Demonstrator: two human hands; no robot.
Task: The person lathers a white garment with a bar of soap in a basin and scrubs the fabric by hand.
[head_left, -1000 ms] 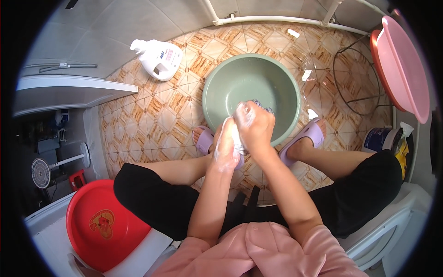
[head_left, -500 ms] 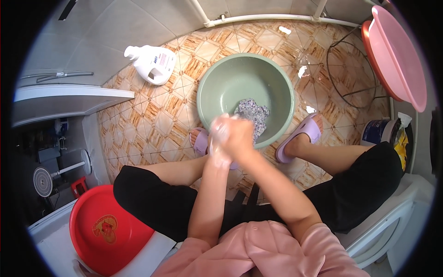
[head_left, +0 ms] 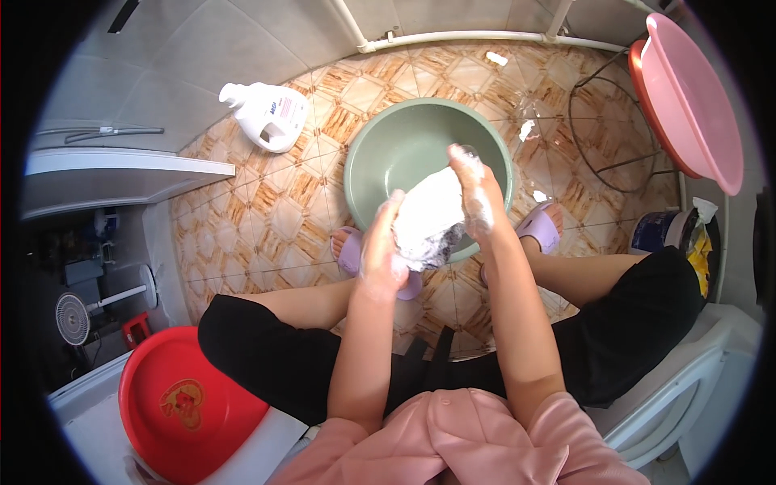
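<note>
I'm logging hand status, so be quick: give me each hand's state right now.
Left hand: holding the left side of a white cloth.
Right hand: holding the right side of the same white cloth.

Floor in brown-and-cream tile, white scraps scattered right. White pipe along the wall. Far right — pink basin tipped on edge beside a redder one. Lower left — red basin, gold print inside; beyond, a pale fan.
</note>
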